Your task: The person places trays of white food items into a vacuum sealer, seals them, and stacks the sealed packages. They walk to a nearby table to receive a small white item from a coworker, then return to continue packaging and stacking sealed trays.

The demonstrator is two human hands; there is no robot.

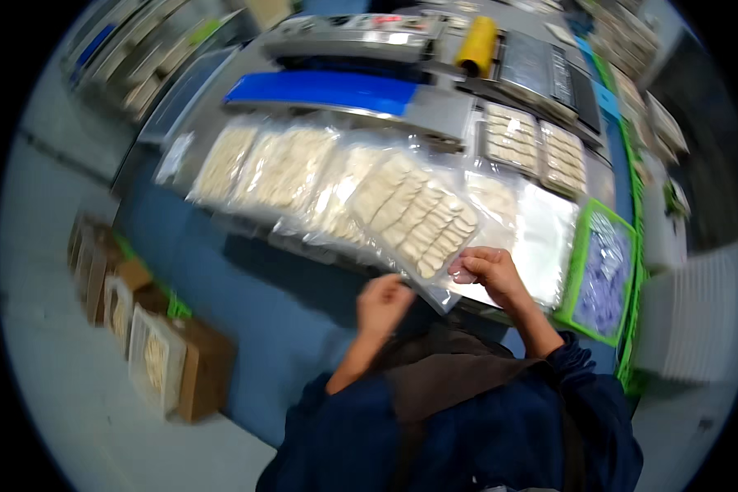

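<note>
Before me a clear plastic bag (415, 215) holds a tray of pale, sliced food in overlapping rows, its near end towards me. My right hand (492, 273) is at the bag's near right corner, thumb and fingers closed on a small translucent pinkish packet (464, 270). At the near left edge of the same bag, my left hand (384, 304) has its fingers curled; blur hides whether they pinch the film. More filled clear bags (286, 169) lie in a row to the left, partly overlapping. Flat clear bags (544, 237) lie to the right of my right hand.
A green basket (590, 270) of purplish packets stands at right. Behind the bags is a metal machine (350, 40) with a blue strip (323, 92). Two packed trays (510, 138), a yellow roll (476, 46) and a scale-like device (538, 67) sit farther back. Boxes (203, 369) stand on the floor at left.
</note>
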